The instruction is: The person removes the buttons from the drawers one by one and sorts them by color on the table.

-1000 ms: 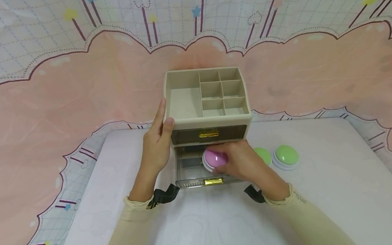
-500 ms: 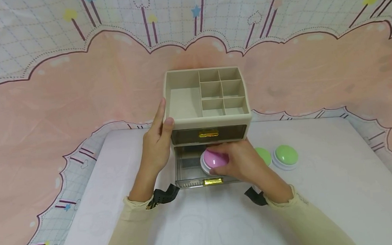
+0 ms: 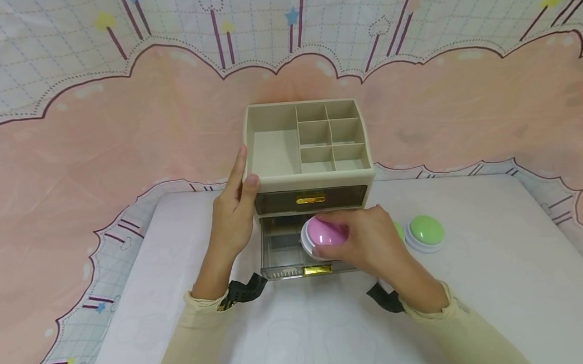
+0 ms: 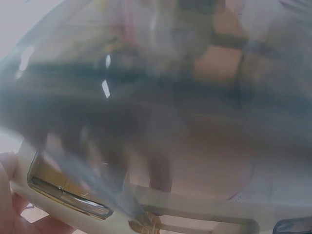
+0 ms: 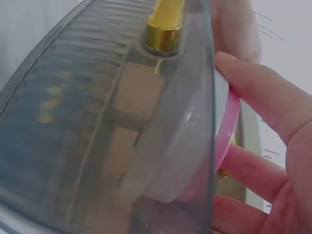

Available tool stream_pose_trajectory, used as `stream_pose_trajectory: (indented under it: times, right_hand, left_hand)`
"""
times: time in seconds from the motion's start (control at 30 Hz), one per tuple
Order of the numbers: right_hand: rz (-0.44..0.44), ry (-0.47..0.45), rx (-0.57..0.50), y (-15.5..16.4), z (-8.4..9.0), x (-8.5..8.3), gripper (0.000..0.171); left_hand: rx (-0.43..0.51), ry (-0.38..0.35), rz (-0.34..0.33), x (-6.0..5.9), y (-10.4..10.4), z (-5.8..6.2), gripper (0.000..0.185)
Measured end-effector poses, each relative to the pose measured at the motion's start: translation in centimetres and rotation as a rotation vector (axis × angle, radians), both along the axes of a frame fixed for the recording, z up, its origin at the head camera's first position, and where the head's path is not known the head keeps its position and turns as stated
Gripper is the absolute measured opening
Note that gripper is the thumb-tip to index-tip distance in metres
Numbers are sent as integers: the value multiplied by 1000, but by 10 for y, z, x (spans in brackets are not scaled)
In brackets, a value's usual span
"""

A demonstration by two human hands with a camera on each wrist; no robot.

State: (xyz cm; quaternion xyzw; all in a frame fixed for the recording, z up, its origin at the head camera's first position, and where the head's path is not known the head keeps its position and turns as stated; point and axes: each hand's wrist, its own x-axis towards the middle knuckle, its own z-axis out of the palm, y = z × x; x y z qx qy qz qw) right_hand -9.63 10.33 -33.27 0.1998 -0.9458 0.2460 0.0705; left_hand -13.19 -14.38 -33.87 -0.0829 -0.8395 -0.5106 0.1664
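Note:
A beige desk organizer (image 3: 313,180) stands at the middle back, its lower smoky clear drawer (image 3: 278,255) pulled out. My left hand (image 3: 233,213) rests against its left side with fingers straight, thumb at the front corner. With thumb and fingers my right hand (image 3: 370,238) grips a pink dome-topped button (image 3: 327,232) with a white round base, over the open drawer. In the right wrist view, part of the pink button (image 5: 229,126) appears through the drawer's clear front (image 5: 122,97). Whether its base touches the drawer floor, I cannot tell.
Right of the organizer sits a green dome-topped button (image 3: 426,230) on the white table (image 3: 479,304). Another green button (image 3: 399,230) is mostly hidden behind my right hand. The upper drawer (image 3: 278,203) is closed. A patterned cloth backdrop (image 3: 118,131) hangs behind.
My right hand and the pink button shift slightly left, then right and a little upward. More of the nearer green button is now covered. The left hand and organizer stay still.

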Motion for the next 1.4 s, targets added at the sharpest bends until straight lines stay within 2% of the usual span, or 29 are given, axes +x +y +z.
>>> stream_pose_trajectory:
  times: [0.2,0.53,0.73,0.83,1.2,1.4]
  right_hand:
    - [-4,70,-44,8,8,6,51]
    - [-24,110,-50,35,15,15,51]
    - [-79,87,-41,51,16,19,54]
    - [-87,90,-36,59,16,20,56]
    - [-113,187,-38,90,9,22,58]
    - [-105,292,-37,112,0,25,59]
  left_hand:
    - [0,-3,-1,-1,0,-1,59]
    - [0,7,-9,-1,1,0,59]
    - [1,3,-11,0,0,1,56]
    - [6,4,-17,1,0,0,56]
    - [0,4,-5,1,-1,0,57]
    - [-4,3,-10,1,0,0,57]
